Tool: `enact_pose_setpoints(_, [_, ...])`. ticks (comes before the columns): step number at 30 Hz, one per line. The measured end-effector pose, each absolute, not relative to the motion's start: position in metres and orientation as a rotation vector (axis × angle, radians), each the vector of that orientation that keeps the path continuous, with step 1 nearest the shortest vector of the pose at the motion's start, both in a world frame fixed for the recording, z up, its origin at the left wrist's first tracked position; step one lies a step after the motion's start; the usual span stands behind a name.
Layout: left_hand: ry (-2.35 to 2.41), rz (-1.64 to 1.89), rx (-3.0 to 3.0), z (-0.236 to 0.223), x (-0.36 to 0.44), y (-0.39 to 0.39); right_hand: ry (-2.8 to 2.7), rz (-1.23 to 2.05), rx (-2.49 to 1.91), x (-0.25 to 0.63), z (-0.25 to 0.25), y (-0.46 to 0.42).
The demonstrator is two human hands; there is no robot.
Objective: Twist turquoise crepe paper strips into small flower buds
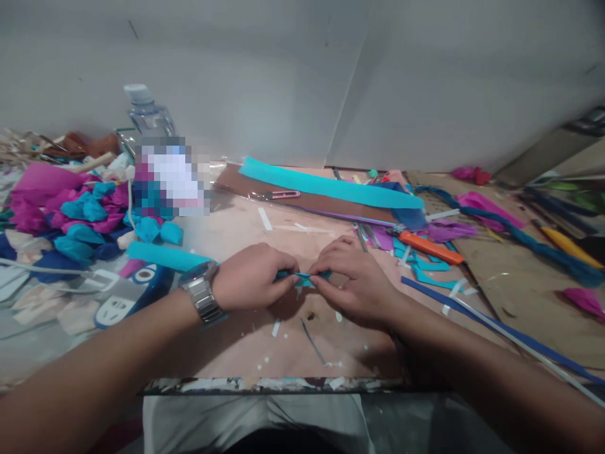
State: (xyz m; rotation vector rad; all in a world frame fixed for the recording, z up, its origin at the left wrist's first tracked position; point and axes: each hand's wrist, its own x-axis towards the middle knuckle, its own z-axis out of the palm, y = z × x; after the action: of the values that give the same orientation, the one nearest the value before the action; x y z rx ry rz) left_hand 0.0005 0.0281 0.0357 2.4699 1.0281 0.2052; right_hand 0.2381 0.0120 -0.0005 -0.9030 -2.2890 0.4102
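Between my two hands, low over the middle of the table, is a small turquoise paper piece point(305, 278). My left hand point(258, 274), with a metal watch on its wrist, pinches the left end between thumb and fingers. The right end is pinched by my right hand point(350, 277), its fingertips close to the left ones. Parts of the piece are hidden behind my fingers. A turquoise strip point(165, 255) lies just behind my left wrist. White scraps point(276, 328) and a thin dark sliver point(312, 340) lie on the table in front of my hands.
Crumpled turquoise and magenta paper pieces point(85, 208) heap up at the left beside a plastic bottle point(149, 116). Brown and turquoise sheets point(326, 186) lie at the back with a pink cutter point(282, 195). An orange-handled knife point(432, 247) and blue strips point(501, 321) lie right.
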Motion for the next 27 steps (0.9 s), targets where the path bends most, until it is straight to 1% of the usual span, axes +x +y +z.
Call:
enact_pose_setpoints(5, [1.140,0.106,2.756,0.034,0.002,0.029,-2.213,0.441,-1.054,0.238,-0.001,0.014])
enact_pose_setpoints(12, [1.221,0.092,2.804,0.034,0.000,0.032,-2.108,0.494,-1.201,0.243,-0.008,0.022])
enact_pose_setpoints(17, [1.272,0.119,2.690,0.038,-0.005,0.034,-2.084,0.546,-1.244,0.244,-0.009,0.024])
enact_pose_setpoints(21, [1.122,0.092,2.502,0.045,-0.009,0.033,-2.161,0.559,-1.210,0.251,-0.001,0.032])
enact_pose_setpoints(24, [1.006,0.052,2.413,0.051,-0.010,0.031,-2.344,0.695,-1.096,0.264,0.005,0.045])
enact_pose_setpoints(27, [0.951,0.019,2.342,0.057,-0.010,0.029,-2.363,0.712,-1.113,0.277,0.008,0.058])
